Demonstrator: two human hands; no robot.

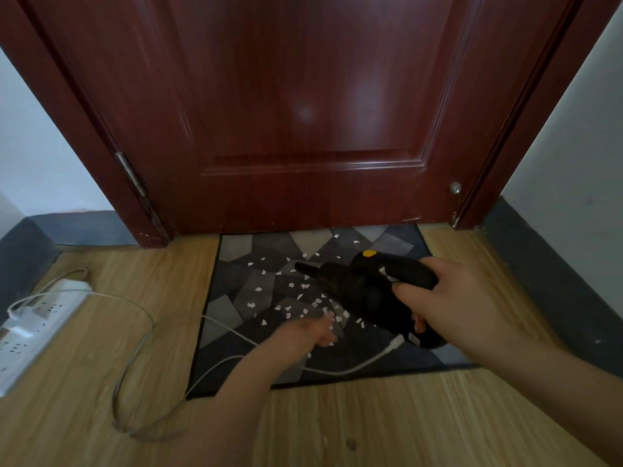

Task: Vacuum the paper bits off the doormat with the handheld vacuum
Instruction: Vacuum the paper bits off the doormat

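Observation:
A grey and black patterned doormat [236, 291] lies on the wood floor in front of a dark red door. Several white paper bits [286, 291] are scattered over its middle. My right hand [451, 305] grips the handle of a black handheld vacuum [364, 288] with a yellow button, held above the mat's right half, nozzle pointing left. A white cable [337, 369] runs from the vacuum's rear across the mat. My left hand [303, 335] is blurred, low over the mat's front part, fingers loosely apart and holding nothing I can see.
A white power strip [37, 328] lies on the floor at the left, with the white cable looping [135, 332] from it toward the mat. The closed door [286, 112] stands directly behind the mat. Dark skirting [539, 264] lines the walls on both sides.

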